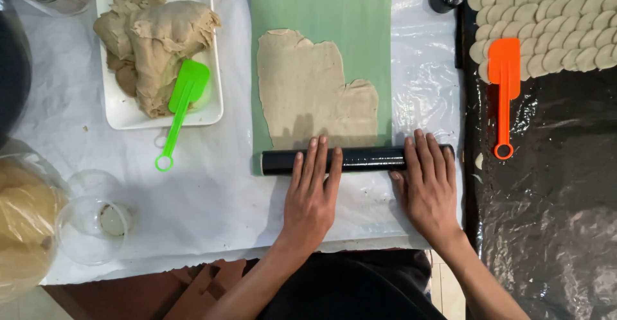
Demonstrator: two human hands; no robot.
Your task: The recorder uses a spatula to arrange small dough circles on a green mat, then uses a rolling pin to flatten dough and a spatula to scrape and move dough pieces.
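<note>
White rectangular tray (122, 111) near the table's left edge holds torn dough (154, 44) and a green spatula (178, 111). At centre, a flattened dough sheet (315, 92) lies on a green mat (321, 5). Along its near edge rests a black rolling pin (366, 159), with left hand (312, 195) and right hand (427, 185) pressed flat on it, fingers spread. An orange spatula (504, 82) lies by cut dough rounds (553, 18) at the right.

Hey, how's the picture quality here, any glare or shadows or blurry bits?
Head view: sharp overall, evenly lit. Glare on the clear plastic sheet and the black plastic at right; a highlight streak along the rolling pin. Soft shadows fall from both hands onto the dough. Left-edge bag slightly soft.
</note>
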